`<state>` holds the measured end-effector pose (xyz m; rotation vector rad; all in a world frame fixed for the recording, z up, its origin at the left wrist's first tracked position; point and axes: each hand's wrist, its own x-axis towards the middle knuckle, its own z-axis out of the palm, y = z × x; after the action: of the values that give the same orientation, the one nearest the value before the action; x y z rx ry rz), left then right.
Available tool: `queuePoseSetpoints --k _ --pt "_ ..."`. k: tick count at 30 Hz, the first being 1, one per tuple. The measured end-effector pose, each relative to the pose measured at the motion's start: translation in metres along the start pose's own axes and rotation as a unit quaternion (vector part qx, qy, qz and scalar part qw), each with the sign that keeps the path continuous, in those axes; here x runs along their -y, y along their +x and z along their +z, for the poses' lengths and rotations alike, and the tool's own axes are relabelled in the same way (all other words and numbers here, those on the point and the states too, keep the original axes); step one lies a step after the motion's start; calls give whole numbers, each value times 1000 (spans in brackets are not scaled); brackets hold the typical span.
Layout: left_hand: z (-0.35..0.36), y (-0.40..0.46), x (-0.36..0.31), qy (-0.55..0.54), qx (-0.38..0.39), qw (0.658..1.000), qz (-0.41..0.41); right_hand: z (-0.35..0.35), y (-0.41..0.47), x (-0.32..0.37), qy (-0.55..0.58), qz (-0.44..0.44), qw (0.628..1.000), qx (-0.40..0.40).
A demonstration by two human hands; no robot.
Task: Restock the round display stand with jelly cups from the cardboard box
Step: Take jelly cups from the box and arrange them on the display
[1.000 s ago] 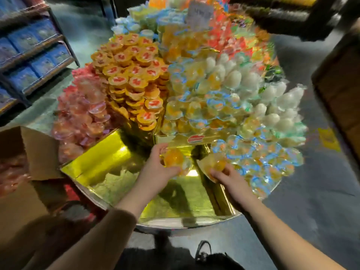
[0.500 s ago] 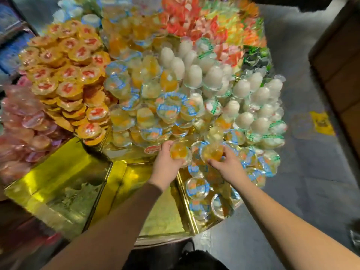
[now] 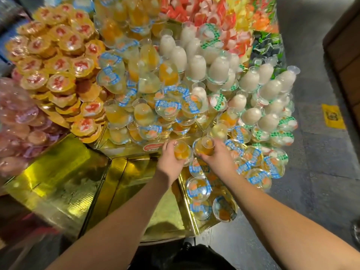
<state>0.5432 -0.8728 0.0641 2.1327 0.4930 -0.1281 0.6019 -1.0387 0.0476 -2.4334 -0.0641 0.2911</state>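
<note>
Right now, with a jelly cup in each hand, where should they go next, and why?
Probably set both down just ahead, at the foot of the blue-label cup pile. The left hand and right hand each hold an orange jelly cup there, and the gold tray below shows bare space to fill.

Both my arms reach up from the bottom of the frame and converge near the centre, bare from forearm to fingertips. My left hand point(image 3: 169, 160) sits just left of centre, back of the hand toward the camera, fingers curled round a jelly cup point(image 3: 180, 151) of orange filling. My right hand point(image 3: 218, 158) sits just right of centre, close beside the left without touching it, wrist angled inward, fingers wrapped round a second jelly cup point(image 3: 204, 146). My left forearm enters from the lower left, my right forearm from the lower right corner.
</note>
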Motion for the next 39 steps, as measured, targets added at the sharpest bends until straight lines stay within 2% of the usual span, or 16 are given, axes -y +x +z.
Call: queuePoseSetpoints --k 5,8,11,13,22,26,33,39 --pt "4 2 7 50 -12 999 13 3 3 -3 -42 -4 999 7" --pt "7 0 8 55 -33 998 -28 5 2 -2 -68 3 998 -7" --pt "13 1 10 8 -12 996 -90 7 1 -2 -76 13 997 -12" --pt "13 2 9 -16 2 995 -102 8 -1 -2 -77 15 997 -12" --pt "18 1 0 -40 -29 996 -76 5 -5 1 -69 14 997 -22" --pt "17 1 7 -68 -13 996 -60 4 -6 2 -67 12 997 -23" --pt "9 1 27 -225 -5 967 -122 5 -7 -1 -63 11 998 -24" --pt "5 3 31 -223 20 967 -120 5 -10 -3 -60 15 998 -22"
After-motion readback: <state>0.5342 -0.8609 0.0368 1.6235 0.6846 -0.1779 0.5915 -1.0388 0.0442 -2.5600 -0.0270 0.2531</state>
